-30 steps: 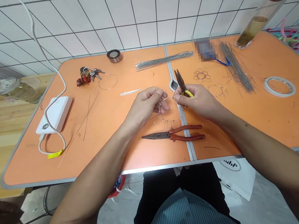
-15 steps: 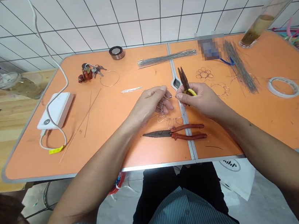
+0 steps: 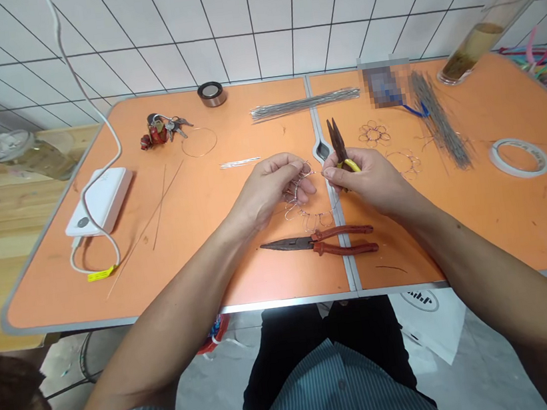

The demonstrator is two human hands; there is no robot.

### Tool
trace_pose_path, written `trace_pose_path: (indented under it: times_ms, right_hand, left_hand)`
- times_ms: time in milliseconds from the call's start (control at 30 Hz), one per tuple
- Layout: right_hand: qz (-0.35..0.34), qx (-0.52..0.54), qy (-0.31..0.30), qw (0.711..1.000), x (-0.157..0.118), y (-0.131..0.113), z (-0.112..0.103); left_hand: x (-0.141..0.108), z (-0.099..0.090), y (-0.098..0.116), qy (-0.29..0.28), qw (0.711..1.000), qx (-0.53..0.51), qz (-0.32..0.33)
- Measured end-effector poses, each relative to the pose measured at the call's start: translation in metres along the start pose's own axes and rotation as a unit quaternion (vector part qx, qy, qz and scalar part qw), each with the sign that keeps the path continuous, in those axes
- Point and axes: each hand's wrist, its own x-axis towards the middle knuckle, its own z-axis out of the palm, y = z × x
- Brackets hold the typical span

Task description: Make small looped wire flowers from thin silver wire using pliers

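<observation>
Between my hands hangs a thin wire ring with looped petals (image 3: 324, 218). My left hand (image 3: 277, 183) pinches its upper left part, fingers curled behind the wire. In my right hand (image 3: 361, 173) are small yellow-handled needle-nose pliers (image 3: 338, 139), jaws pointing up; the thumb and forefinger meet at the ring's right side, where the wire is too fine to follow. Larger red-handled long-nose pliers (image 3: 319, 242) lie on the orange table (image 3: 274, 285) just below the ring. Two looped wire shapes, a finished-looking flower (image 3: 373, 132) and a fainter one (image 3: 405, 164), rest right of my right hand.
Bundled straight wires (image 3: 305, 103) and a darker wire bundle (image 3: 440, 119) lie at the back. White tape (image 3: 519, 158), dark tape (image 3: 212, 95), keys (image 3: 163, 129), a wire circle (image 3: 199, 142) and a cabled white power bank (image 3: 99, 201) surround the work area. A tall bottle (image 3: 477, 44) stands back right.
My left hand has shifted slightly, its fingers curling more tightly on the wire ring. The right hand keeps the pliers in nearly the same place.
</observation>
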Motion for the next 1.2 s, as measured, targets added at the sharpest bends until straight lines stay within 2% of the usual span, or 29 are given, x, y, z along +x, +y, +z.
trace_pose_path:
  times_ms: [167, 367, 733, 1200]
  right_hand:
    - [0.009, 0.028, -0.006, 1.000, 0.000, 0.000, -0.001]
    - [0.041, 0.132, -0.030, 0.990, 0.002, 0.007, -0.002]
    - [0.034, 0.127, -0.027, 0.991, 0.002, 0.006, -0.002]
    - [0.018, 0.102, -0.053, 0.993, -0.001, 0.004, -0.001]
  left_hand:
    - [0.000, -0.003, 0.001, -0.022, 1.000, -0.021, 0.006]
    - [0.002, -0.008, 0.004, -0.104, 0.988, -0.112, -0.020]
    - [0.004, -0.011, -0.001, -0.131, 0.984, -0.112, -0.032]
    - [0.002, -0.004, -0.004, -0.077, 0.989, -0.122, -0.030]
